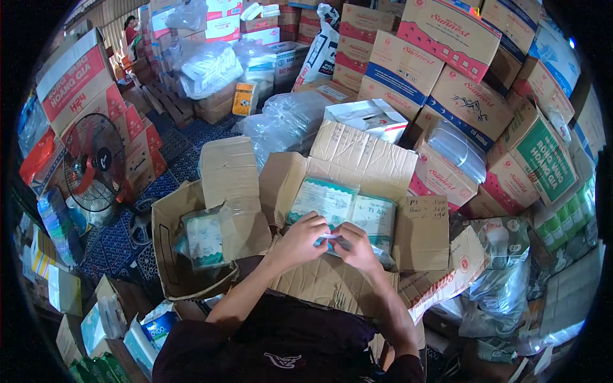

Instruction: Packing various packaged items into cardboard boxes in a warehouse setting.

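Above an open cardboard carton [361, 143], my left hand [305, 239] and my right hand [355, 244] meet, fingertips nearly touching. Both pinch a small whitish strip [328, 236]; its material is too small to tell. Beneath them in the carton lie flat plastic-wrapped packs with white and green printing, a left pack [323, 196] and a right pack [376, 215]. My hands hide part of the left pack's lower edge. The carton's flaps are folded outward, and the right flap [424, 234] bears handwriting.
On the left, a second open carton [167, 258] holds a similar wrapped pack [203, 237]. A black and red fan [96, 163] stands farther left. Stacked cartons [404, 62] rise behind, with bundled clear plastic [292, 119] before them. Plastic bags [498, 287] lie right. A person [130, 31] is far back.
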Action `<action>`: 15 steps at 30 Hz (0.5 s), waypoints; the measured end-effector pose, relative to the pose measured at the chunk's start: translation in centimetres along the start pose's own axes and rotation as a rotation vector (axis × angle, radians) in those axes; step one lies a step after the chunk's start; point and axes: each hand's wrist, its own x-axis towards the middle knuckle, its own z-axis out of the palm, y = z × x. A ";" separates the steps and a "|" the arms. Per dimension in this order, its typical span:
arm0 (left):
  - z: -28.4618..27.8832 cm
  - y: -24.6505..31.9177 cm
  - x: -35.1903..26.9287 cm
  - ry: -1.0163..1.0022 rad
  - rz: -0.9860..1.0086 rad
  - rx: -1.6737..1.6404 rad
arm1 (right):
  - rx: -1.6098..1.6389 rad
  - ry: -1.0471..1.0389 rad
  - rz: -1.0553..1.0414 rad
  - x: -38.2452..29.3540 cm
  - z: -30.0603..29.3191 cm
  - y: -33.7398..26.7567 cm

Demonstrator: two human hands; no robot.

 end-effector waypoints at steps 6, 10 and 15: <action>0.1 -0.7 -0.4 0.017 -0.081 -0.023 | 0.031 -0.028 0.050 0.0 -0.6 0.3; 0.2 -0.7 -0.4 0.019 -0.055 -0.033 | 0.034 -0.030 0.039 0.1 -0.7 0.1; 0.3 -0.4 -0.2 0.022 -0.042 -0.038 | 0.051 -0.039 0.065 -0.1 -0.6 0.1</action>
